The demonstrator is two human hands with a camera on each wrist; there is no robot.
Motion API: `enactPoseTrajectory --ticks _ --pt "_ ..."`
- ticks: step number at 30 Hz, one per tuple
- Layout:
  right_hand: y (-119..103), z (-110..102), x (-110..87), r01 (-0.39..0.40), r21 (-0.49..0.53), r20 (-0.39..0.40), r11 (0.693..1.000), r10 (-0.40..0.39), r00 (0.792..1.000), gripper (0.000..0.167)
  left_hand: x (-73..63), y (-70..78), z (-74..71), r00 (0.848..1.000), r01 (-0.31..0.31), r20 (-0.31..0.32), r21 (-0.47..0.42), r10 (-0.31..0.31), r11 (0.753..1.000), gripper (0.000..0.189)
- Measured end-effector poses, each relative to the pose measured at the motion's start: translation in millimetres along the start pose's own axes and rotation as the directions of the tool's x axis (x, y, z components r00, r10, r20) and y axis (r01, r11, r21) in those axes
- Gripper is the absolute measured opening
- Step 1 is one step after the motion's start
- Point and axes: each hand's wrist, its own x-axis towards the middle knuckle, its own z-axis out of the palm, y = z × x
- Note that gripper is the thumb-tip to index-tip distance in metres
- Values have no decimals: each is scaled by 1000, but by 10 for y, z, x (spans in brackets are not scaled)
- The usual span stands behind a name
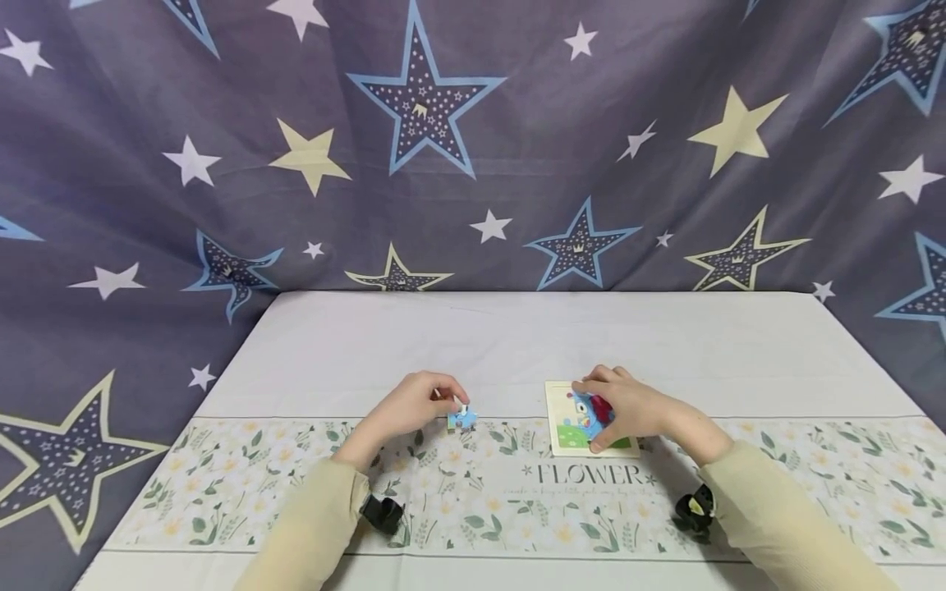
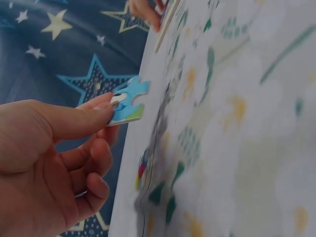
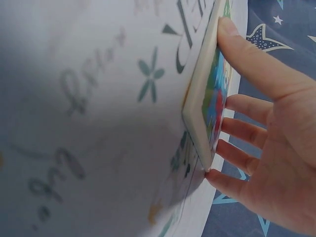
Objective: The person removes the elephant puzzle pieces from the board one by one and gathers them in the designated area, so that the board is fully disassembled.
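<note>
Piece (image 1: 463, 419), blue with a green edge, is pinched in the left hand (image 1: 420, 402), well in from the far edge of the worktop (image 1: 480, 336) and left of the board (image 1: 559, 408). That board is about midway between the worktop's left and right edges. Over its right part spreads the right hand (image 1: 634, 408), fingers loose (thumb by the near rim). Something small and colourful (image 2: 142, 170), too blurred to name, shows beyond the left hand.
</note>
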Motion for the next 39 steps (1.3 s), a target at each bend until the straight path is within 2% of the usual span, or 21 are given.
enactPoseTrajectory --ticks 15,29,39 --pt "14 2 10 -7 -6 2 1000 7 1000 92 -157 -171 -105 997 38 73 -33 -35 999 11" --pt "24 16 6 -8 4 4 1000 8 1000 92 -176 -250 -42 997 72 38 -29 -71 997 10" --pt "37 16 18 -18 -5 5 1000 18 1000 93 -181 -172 -14 997 79 0 45 -79 996 9"
